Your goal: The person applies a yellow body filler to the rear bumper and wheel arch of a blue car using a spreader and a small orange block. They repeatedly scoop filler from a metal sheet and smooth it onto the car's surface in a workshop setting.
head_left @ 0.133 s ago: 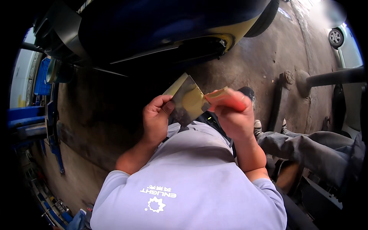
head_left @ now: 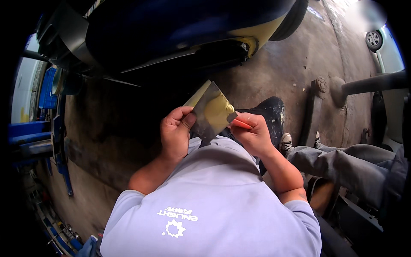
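- The left hand (head_left: 174, 132) was clamped on the near left edge of a flat metal plate (head_left: 209, 112), fingers curled over the front and thumb behind it, holding it tilted in front of the chest.
- The plate sat between the two hands, its far corner pointing up toward the dark blue car body (head_left: 180, 30); a smear of yellowish filler (head_left: 218, 109) covered much of its upper face.
- The right hand (head_left: 253, 135) was closed around a red-handled spreader (head_left: 240, 124), whose blade end touched the right edge of the plate at the filler.
- The person wore a light grey shirt (head_left: 214, 201) with a white printed emblem, filling the near centre of the view.
- A dark, paint-speckled knee (head_left: 269, 109) showed just beyond the right hand.
- To the right, another person's grey trouser legs (head_left: 351, 165) and a pale shoe (head_left: 286, 141) lay on the stained concrete floor (head_left: 291, 73).
- Far right, a white car's wheel (head_left: 374, 40) stood well apart.
- Blue metal equipment (head_left: 47, 85) stood at the left edge.
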The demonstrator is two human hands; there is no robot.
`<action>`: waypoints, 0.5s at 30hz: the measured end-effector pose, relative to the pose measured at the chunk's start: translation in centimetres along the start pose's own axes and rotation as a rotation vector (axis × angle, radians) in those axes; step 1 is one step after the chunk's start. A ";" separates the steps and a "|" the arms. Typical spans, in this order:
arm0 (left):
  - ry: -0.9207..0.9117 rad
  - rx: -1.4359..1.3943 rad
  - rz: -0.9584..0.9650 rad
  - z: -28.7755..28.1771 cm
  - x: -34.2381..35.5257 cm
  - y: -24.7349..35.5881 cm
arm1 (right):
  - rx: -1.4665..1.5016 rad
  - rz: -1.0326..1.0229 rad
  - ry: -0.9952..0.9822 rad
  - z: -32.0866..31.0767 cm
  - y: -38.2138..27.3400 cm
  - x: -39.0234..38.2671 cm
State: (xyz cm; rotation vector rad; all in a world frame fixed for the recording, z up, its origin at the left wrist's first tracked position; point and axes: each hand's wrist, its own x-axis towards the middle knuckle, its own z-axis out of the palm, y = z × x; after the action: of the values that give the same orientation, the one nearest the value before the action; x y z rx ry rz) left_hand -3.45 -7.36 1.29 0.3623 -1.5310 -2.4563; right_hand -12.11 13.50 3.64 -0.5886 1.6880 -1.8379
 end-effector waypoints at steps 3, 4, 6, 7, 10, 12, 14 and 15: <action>-0.039 0.039 -0.037 1.0 -0.2 -0.1 | 0.254 -0.251 0.050 -2.1 -1.9 0.1; -0.050 0.062 -0.057 1.2 -0.1 -0.4 | 0.370 -0.210 0.080 -2.2 -3.3 -0.7; -0.106 0.037 -0.131 2.0 -0.1 -0.5 | 0.114 -0.111 -0.043 -3.2 -1.0 -1.7; -0.136 0.007 -0.212 2.3 0.2 -0.1 | -0.018 -0.070 -0.103 -3.9 0.2 -2.1; -0.270 -0.092 -0.449 3.0 1.1 0.5 | 0.431 0.037 0.033 -6.8 2.9 -4.0; -0.347 -0.131 -0.553 3.7 1.6 -0.3 | 0.752 -0.075 0.095 -7.9 1.7 -3.2; -0.372 -0.195 -0.622 5.2 1.4 -1.0 | 0.749 -0.050 -0.031 -8.4 3.4 -3.6; -0.330 -0.203 -0.620 5.9 1.7 -1.0 | 0.663 -0.039 -0.099 -9.0 4.5 -4.5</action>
State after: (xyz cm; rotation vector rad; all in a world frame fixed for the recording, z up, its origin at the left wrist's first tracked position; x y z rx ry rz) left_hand -6.98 -2.45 2.74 0.4670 -1.4156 -3.2625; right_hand -14.19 23.01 -1.53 -0.4148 0.9146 -2.1902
